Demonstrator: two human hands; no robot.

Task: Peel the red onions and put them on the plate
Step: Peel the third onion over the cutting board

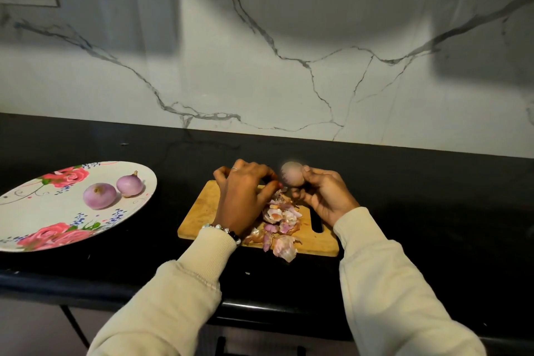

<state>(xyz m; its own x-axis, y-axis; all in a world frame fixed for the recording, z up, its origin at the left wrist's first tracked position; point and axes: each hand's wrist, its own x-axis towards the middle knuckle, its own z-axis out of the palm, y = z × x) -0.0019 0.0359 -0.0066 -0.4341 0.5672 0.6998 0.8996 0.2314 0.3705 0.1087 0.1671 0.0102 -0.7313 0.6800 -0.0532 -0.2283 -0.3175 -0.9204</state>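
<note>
A: Start at the left. What sits there?

B: A flowered plate (34,205) on the black counter (433,188). Two peeled red onions rest on its right half: the larger onion (99,195), and just beside it the smaller onion (130,184), its stem tip pointing up.

A: And moving toward the middle?

B: A wooden cutting board (199,211) lies near the counter's front edge, well apart from the plate. The left hand (241,196) is over it, palm down, the back of the hand toward the camera, with a ring on one finger and a beaded bracelet (224,230) at the cuff of a cream sleeve (185,274). Its fingers are curled, the tips bent in toward the onion in the other hand.

A: Is it holding anything?

B: The fingertips meet near a scrap of skin by the onion, but the spot is blurred; I cannot tell whether they pinch it.

A: What lies under that hand?

B: A pile of onion skins (281,220), pink and papery, spread across the board's middle, with a few hanging over its near edge.

A: And the right side?

B: The right hand (323,196) is raised just above the board's far right corner, palm turned inward, fingers and thumb wrapped round a third onion (291,174). That onion is blurred, pale purple, clear of the board. The board's handle slot (317,222) shows below the wrist.
</note>
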